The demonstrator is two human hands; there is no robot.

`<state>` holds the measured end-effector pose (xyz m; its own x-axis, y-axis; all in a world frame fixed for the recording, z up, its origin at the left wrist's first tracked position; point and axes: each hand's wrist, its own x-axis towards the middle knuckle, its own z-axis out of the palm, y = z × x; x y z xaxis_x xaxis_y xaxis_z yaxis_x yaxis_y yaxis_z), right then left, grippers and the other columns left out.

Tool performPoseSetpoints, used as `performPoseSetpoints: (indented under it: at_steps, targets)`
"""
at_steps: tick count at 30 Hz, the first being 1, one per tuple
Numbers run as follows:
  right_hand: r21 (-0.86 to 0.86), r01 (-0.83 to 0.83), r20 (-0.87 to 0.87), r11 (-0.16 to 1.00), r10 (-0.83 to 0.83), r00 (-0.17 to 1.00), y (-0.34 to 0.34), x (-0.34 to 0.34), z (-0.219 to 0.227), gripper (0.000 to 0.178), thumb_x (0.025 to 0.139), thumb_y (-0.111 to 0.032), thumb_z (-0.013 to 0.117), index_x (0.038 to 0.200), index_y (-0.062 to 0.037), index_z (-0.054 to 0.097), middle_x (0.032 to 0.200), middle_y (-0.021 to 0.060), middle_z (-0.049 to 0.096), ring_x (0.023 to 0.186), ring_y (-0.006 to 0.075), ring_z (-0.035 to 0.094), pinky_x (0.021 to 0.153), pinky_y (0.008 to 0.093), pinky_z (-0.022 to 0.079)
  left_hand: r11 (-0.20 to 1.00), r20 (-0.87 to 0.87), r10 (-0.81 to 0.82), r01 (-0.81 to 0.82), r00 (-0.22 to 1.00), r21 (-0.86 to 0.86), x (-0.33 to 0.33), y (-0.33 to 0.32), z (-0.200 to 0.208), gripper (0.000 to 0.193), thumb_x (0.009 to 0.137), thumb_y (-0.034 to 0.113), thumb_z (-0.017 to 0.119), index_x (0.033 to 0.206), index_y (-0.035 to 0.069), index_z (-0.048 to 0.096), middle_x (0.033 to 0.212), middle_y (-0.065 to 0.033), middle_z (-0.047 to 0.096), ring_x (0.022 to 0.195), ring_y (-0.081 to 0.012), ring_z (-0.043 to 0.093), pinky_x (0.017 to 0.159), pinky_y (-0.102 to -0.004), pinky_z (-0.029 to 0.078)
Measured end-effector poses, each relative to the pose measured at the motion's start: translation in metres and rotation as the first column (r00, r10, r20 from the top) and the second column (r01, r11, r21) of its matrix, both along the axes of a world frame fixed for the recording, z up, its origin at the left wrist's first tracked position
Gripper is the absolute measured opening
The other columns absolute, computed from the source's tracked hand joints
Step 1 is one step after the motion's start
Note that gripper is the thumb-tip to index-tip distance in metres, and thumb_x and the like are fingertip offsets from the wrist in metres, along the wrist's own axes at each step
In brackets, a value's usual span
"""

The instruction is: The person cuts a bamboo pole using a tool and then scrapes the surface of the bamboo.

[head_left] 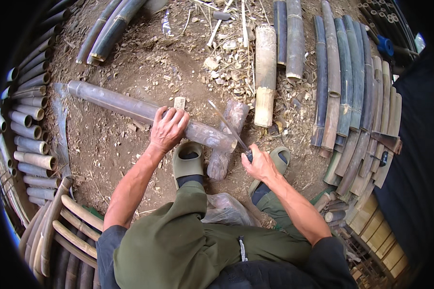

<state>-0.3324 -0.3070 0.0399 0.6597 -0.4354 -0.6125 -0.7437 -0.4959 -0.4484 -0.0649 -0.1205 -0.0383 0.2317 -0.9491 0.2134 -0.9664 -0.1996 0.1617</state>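
Note:
A long dark bamboo pole (115,105) lies slantwise in front of me, its right end resting across a short wooden log (220,163). My left hand (169,127) is wrapped over the pole from above, a little short of that end. In my right hand (261,164) is the dark handle of a long-bladed knife (230,126). Its blade points up and to the left, over the log and just past the pole's right end. From this angle I cannot tell if the blade touches the pole or log.
Bamboo poles (342,77) stand in a row at right, with more stacked cut ends (31,130) at left. A pale bamboo piece (265,77) lies beyond the log among wood chips (224,62). A clear plastic bag (226,208) is between my feet, and a bamboo rack (74,226) sits lower left.

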Motion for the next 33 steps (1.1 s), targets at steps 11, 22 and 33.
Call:
performPoseSetpoints:
  at_steps: [11,22,33]
  targets:
    - [0.068,0.153,0.427,0.986,-0.167,0.889,0.012,0.024,0.061,0.034,0.094,-0.025,0.066,0.110,0.0025,0.055,0.080,0.0236,0.067,0.068,0.0374,0.069,0.060,0.0444,0.054,0.759,-0.340,-0.003,0.224,0.940,0.612,0.043,-0.038,0.035,0.058,0.055,0.041,0.084,0.103,0.013,0.069,0.104,-0.0096,0.061,0.103,-0.0267,0.061,0.088,-0.0440,0.051]
    - [0.048,0.075,0.267,0.996,-0.086,0.960,0.006,0.018,0.045,0.035,0.097,-0.033,0.060,0.103,0.0007,0.051,0.072,0.0189,0.065,0.061,0.0329,0.069,0.055,0.0422,0.055,0.717,-0.383,0.051,0.233,0.922,0.657,0.043,-0.040,0.029,0.050,0.052,0.038,0.082,0.094,0.013,0.069,0.084,-0.0100,0.071,0.079,-0.0315,0.070,0.073,-0.0437,0.057]
    - [0.082,0.080,0.185,0.993,-0.094,0.978,0.001,0.012,0.028,0.040,0.097,-0.035,0.061,0.108,0.0032,0.053,0.070,0.0208,0.064,0.062,0.0360,0.069,0.054,0.0435,0.052,0.816,-0.301,-0.008,0.180,0.954,0.549,0.030,-0.019,0.013,0.058,0.055,0.033,0.083,0.108,0.017,0.066,0.099,-0.0030,0.068,0.097,-0.0238,0.066,0.087,-0.0419,0.049]
